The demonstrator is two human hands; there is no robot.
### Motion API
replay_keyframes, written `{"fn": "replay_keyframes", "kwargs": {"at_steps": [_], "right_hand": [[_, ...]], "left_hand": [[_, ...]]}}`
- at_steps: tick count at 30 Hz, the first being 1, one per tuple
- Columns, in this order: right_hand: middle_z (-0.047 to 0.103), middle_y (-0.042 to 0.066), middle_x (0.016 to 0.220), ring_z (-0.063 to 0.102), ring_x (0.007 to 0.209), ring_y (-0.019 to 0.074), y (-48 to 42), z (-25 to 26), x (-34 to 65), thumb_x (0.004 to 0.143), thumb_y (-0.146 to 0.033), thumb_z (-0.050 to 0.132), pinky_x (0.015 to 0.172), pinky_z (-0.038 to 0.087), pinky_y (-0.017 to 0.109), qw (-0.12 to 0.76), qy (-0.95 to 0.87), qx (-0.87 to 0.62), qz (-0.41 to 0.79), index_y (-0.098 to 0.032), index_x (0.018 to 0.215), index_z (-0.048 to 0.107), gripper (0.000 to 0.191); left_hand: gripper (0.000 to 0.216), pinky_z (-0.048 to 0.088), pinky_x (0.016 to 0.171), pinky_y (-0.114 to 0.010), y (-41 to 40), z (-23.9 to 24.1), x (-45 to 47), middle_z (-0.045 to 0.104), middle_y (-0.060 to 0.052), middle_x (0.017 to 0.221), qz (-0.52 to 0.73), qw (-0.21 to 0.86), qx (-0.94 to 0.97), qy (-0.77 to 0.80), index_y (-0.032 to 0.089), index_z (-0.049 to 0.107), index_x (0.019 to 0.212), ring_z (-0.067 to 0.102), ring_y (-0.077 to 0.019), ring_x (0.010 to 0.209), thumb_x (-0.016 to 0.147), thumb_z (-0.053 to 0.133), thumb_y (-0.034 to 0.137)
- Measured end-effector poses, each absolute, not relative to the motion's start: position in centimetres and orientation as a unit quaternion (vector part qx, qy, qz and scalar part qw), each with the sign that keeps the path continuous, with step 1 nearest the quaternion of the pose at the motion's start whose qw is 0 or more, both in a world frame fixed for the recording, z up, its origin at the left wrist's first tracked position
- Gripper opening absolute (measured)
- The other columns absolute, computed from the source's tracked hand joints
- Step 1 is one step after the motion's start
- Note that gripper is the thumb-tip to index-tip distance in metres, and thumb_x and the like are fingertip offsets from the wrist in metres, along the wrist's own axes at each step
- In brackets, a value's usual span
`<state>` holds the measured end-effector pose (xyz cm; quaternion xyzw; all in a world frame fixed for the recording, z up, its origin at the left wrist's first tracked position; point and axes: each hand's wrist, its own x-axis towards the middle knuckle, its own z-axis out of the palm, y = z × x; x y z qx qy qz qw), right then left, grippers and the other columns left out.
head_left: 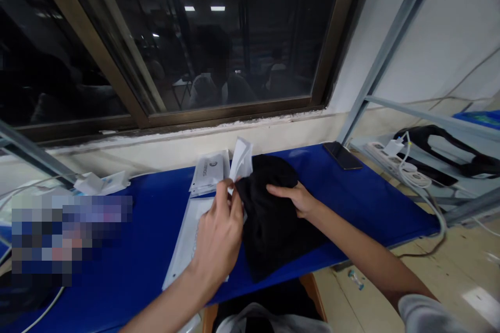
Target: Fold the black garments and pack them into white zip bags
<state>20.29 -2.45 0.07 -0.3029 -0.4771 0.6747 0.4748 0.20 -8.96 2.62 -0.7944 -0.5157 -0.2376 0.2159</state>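
A soft black cloth item (269,213), bunched on top and spread flat below, lies on the blue tabletop in front of me. My right hand (295,196) grips its right side, thumb on top and the other fingers hidden beneath. My left hand (221,229) is closed at the cloth's upper left edge, its fingers pinched around the lower end of a folded white piece (241,158) that sticks up. Whether that piece is paper or plastic I cannot tell. Partly under my left hand lies a flat white plastic bag (183,242). Behind it sits a stack of printed white packets (210,169).
A dark phone (342,156) lies at the tabletop's (152,229) back right. White chargers (94,183) and a blurred item (74,226) are on the left. Right of the table, a metal shelf holds a power strip (398,164), cables and a black strap (449,148). A window runs behind.
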Motion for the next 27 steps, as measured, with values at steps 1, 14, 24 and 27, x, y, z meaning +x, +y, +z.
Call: {"fn": "replay_keyframes", "kwargs": {"at_steps": [1,14,24,27], "right_hand": [[0.076,0.004,0.088,0.072,0.09,0.0251,-2.0,0.2,20.5,0.068,-0.039,0.086,0.085,0.057,0.038,0.502,-0.498,-0.318,0.632,-0.02,0.098,0.075,0.038],[0.072,0.002,0.079,0.065,0.078,0.0205,0.5,-3.2,18.6,0.072,-0.026,0.066,0.072,0.053,0.031,0.623,-0.522,-0.397,0.426,-0.018,0.083,0.068,0.013],[0.077,0.0,0.089,0.071,0.086,0.0226,0.8,-1.4,19.7,0.046,-0.018,0.093,0.082,0.06,0.036,0.571,-0.42,-0.346,0.614,-0.024,0.097,0.073,0.055],[0.077,0.0,0.084,0.072,0.081,0.0235,0.3,-2.6,19.4,0.042,-0.016,0.093,0.077,0.062,0.037,0.554,-0.453,-0.368,0.594,-0.024,0.094,0.073,0.057]], "left_hand": [[0.064,0.053,0.05,-0.029,-7.9,2.6,0.5,0.054,-0.017,0.125,-0.225,0.207,-0.806,-0.507,0.016,0.037,0.146,0.069,-0.0241,0.086,0.085,0.04,-0.003],[0.087,0.063,0.065,-0.033,-6.7,-2.0,4.9,0.048,-0.025,0.136,-0.212,0.091,-0.884,-0.407,0.007,0.015,0.159,0.071,-0.0256,0.092,0.079,0.046,-0.006],[0.057,0.059,0.083,-0.043,-1.4,0.9,-2.1,0.067,-0.016,0.119,-0.496,-0.328,-0.642,-0.484,0.016,0.061,0.129,0.067,-0.0317,0.105,0.083,0.074,0.047],[0.047,0.059,0.071,-0.035,-1.2,-0.7,-1.9,0.074,-0.013,0.096,-0.42,-0.508,-0.609,-0.442,0.012,0.068,0.106,0.072,-0.0279,0.086,0.086,0.07,0.055]]}}
